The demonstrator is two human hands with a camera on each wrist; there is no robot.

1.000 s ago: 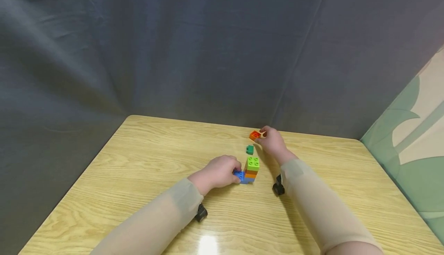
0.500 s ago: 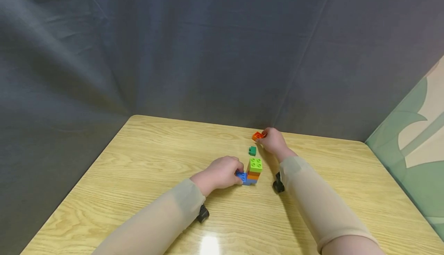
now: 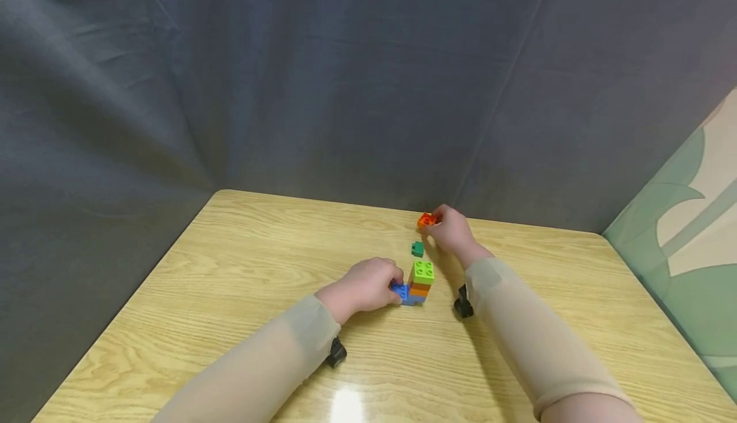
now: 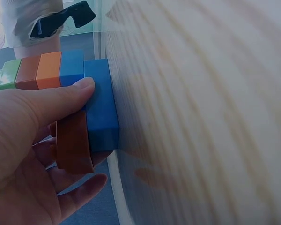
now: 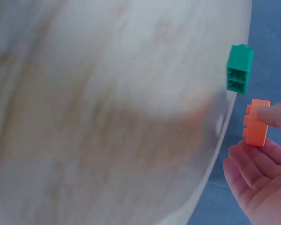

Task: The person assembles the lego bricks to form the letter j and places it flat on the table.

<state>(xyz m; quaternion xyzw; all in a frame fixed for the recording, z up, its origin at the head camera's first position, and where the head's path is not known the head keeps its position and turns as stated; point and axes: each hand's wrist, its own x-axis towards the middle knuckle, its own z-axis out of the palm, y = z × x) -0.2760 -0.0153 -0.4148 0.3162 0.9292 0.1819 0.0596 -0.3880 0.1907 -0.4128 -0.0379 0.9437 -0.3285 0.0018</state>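
Note:
My left hand (image 3: 368, 284) grips a toy brick build low at the table. The build has a long blue brick (image 4: 101, 105) at its base. A tower of blue, orange, brown and lime green bricks (image 3: 423, 272) stands on one end, and a brown brick (image 4: 73, 140) sits on the other, its studs partly behind my fingers. My thumb presses the blue bricks. Farther back, my right hand (image 3: 453, 232) pinches an orange brick (image 5: 256, 124) between thumb and fingers. Its hollow underside faces up in the head view. A dark green brick (image 3: 418, 249) lies on its side between tower and orange brick.
The wooden table (image 3: 276, 237) ends at a dark grey curtain (image 3: 345, 90) just behind my right hand. At the right stands a wall with a leaf pattern (image 3: 679, 250). Black wrist cameras (image 3: 463, 303) hang beneath both sleeves.
My right hand has shifted slightly away toward the back edge, turning the orange brick a little between its fingers. The left hand keeps its hold on the build. The head view has moved slightly.

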